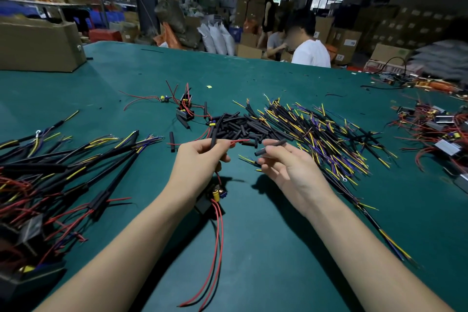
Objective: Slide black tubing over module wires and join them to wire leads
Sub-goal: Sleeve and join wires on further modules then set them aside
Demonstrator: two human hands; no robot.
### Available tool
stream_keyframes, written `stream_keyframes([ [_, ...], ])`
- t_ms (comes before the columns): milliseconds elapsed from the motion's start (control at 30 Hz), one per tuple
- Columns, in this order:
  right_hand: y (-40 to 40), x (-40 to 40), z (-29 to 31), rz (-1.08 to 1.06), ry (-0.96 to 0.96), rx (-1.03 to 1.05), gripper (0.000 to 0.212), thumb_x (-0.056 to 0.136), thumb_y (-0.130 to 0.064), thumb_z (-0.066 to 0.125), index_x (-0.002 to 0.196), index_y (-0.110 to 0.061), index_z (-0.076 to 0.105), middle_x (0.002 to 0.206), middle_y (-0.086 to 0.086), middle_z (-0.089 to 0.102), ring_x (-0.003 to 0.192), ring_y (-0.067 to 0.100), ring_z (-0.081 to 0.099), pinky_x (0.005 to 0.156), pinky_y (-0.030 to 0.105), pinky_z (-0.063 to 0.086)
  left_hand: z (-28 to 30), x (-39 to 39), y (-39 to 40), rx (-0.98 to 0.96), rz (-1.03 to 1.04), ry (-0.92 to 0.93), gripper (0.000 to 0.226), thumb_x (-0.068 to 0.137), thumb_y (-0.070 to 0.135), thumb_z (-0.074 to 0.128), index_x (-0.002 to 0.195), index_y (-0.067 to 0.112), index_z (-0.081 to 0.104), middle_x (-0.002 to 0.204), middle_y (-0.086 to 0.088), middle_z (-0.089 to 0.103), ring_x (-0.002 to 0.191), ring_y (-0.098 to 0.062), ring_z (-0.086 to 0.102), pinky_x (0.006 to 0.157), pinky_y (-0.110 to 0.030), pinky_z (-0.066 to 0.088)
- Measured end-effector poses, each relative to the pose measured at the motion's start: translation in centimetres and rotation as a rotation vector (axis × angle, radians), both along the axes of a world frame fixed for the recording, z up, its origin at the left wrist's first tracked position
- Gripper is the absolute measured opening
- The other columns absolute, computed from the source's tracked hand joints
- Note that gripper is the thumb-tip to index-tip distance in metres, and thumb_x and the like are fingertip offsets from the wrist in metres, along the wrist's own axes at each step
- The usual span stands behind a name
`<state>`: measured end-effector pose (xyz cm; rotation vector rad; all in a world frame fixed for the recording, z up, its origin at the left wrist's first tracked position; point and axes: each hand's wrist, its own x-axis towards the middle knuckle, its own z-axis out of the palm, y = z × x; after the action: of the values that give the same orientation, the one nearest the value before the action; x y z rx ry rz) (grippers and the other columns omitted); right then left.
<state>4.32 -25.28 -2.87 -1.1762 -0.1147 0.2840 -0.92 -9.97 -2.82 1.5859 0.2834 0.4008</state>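
Right now the red wire (239,141) pokes out of the left hand (200,157), its bare tip pointing toward three o'clock, straight at the right hand (288,167). That right hand pinches a short black tube (272,147) between thumb and fingertips, long axis running from eight to two o'clock, near end just beside the wire tip but not touching. The left hand's fingers are curled round the wire and a second tube (214,140) that stands nearly upright in the pinch. Below the left wrist, at six o'clock, the module (211,200) hangs or rests on the green table (278,248), two red leads trailing toward the viewer. Threading likely needs the tube's near mouth swung level with the wire. Beyond, at twelve o'clock, lies a pile of tubes (243,126); at two o'clock, a heap of yellow and blue leads (329,132).
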Motion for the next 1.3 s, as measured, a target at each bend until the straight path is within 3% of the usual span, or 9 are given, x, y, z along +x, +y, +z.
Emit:
stream_keyframes([
  [200,0.7,-0.3,-0.2,-0.063,-0.149,-0.241,0.024,0.091,0.002,0.036,0.081,-0.006,0.055,0.052,-0.004,0.042,0.054,0.016,0.048,0.056,0.023,0.040,-0.2,-0.1,-0.4,0.034,-0.029,-0.031,0.018,0.088,0.026,0.065,0.072,0.023,0.072,0.054,0.010,0.060,0.047,-0.003,0.042,0.043,-0.011,0.035],
  [367,0.7,-0.5,0.0,-0.011,-0.083,-0.318,0.026,0.094,-0.032,0.056,0.086,-0.008,0.063,0.045,-0.011,0.029,0.046,0.012,0.038,0.050,0.019,0.032,-0.2,-0.1,-0.7,0.113,-0.036,-0.087,0.015,0.088,0.025,0.065,0.077,0.019,0.073,0.055,0.008,0.058,0.049,-0.007,0.041,0.046,-0.015,0.034],
  [533,0.2,-0.4,0.1,0.019,-0.031,-0.222,0.018,0.092,-0.019,0.061,0.078,-0.008,0.058,0.046,-0.008,0.026,0.044,0.011,0.035,0.041,0.015,0.028,-0.1,-0.3,-1.0,0.209,-0.034,-0.140,0.013,0.089,0.022,0.065,0.078,0.018,0.073,0.057,0.004,0.057,0.051,-0.008,0.039,0.053,-0.024,0.033],
  [633,-0.3,-0.2,0.3,0.034,-0.034,-0.213,0.022,0.091,-0.011,0.061,0.071,-0.010,0.053,0.045,-0.008,0.030,0.045,0.011,0.033,0.040,0.016,0.026,-0.1,-0.2,-0.9,0.283,-0.030,-0.132,0.013,0.088,0.021,0.065,0.081,0.016,0.074,0.057,0.006,0.059,0.048,-0.001,0.042,0.051,-0.017,0.035],
  [800,-0.2,-0.1,0.4,-0.199,-0.515,-0.602,0.025,0.089,-0.012,0.064,0.066,-0.014,0.053,0.053,-0.002,0.039,0.048,0.012,0.032,0.049,0.024,0.028,0.0,-0.4,-0.9,0.356,-0.023,-0.077,0.029,0.086,0.024,0.066,0.059,0.014,0.067,0.043,0.010,0.051,0.041,-0.003,0.037,0.043,-0.013,0.028],
  [867,0.1,-0.2,0.3,-0.205,-0.549,-0.524,0.022,0.091,-0.014,0.061,0.070,-0.015,0.056,0.053,-0.005,0.039,0.050,0.011,0.032,0.051,0.025,0.028,0.1,-0.3,-0.6,0.299,-0.015,-0.061,0.028,0.086,0.026,0.066,0.060,0.014,0.069,0.047,0.008,0.053,0.045,-0.006,0.036,0.045,-0.017,0.029],
  [1000,-0.4,0.5,0.8,-0.119,-0.250,-0.161,0.039,0.103,-0.026,0.038,0.077,-0.012,0.063,0.051,-0.007,0.041,0.055,0.012,0.045,0.057,0.023,0.035,0.1,-0.2,-0.3,0.139,-0.021,-0.044,0.017,0.088,0.023,0.065,0.076,0.016,0.074,0.053,0.009,0.061,0.047,-0.006,0.039,0.043,-0.012,0.032],
  [1100,-0.6,0.8,0.7,-0.104,-0.221,-0.190,0.053,0.104,-0.035,0.027,0.077,-0.014,0.067,0.064,-0.004,0.057,0.063,0.012,0.049,0.057,0.022,0.037,-0.1,-0.2,-0.4,0.134,-0.042,-0.049,0.017,0.089,0.024,0.065,0.078,0.015,0.073,0.052,0.010,0.060,0.046,-0.004,0.040,0.042,-0.010,0.032],
  [1300,-0.4,0.4,0.4,-0.120,-0.143,-0.025,0.041,0.099,-0.036,0.043,0.080,-0.006,0.063,0.056,-0.003,0.042,0.048,0.009,0.042,0.045,0.017,0.029,-0.2,0.0,-0.6,0.141,-0.045,-0.065,0.016,0.089,0.024,0.065,0.080,0.014,0.074,0.053,0.010,0.060,0.047,-0.004,0.041,0.045,-0.011,0.034],
])
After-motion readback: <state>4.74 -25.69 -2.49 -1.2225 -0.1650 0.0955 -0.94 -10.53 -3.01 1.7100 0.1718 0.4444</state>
